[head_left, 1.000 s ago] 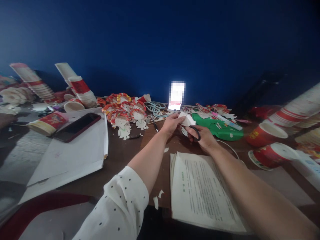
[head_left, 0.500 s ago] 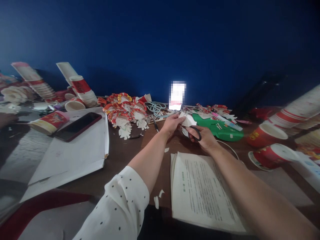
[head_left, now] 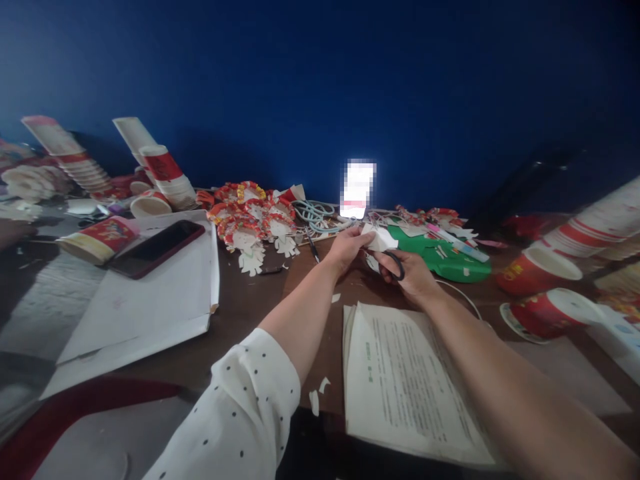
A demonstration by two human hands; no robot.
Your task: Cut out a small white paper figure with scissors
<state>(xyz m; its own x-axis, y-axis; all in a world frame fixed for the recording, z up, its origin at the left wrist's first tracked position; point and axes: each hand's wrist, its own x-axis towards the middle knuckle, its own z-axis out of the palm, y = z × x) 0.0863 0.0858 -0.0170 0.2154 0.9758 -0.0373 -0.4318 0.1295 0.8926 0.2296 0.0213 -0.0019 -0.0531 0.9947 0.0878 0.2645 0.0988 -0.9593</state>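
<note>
Scissors (head_left: 399,266), one pair, in right hand (head_left: 413,275)

Craft worktable, indoors; whether in a home, classroom or workshop cannot be told. Backing: plain dark blue wall (head_left: 280,87), upper frame. Surface: brown table (head_left: 250,307), centre. Evidence: stacked paper cups (head_left: 86,172), mid-left; heap of red-and-white paper cut-outs (head_left: 245,220), left of centre; black-handled scissors (head_left: 399,267), centre; green sheet (head_left: 465,268) strewn with snippets, right of centre; white paper scraps (head_left: 314,403), lower centre.
</note>
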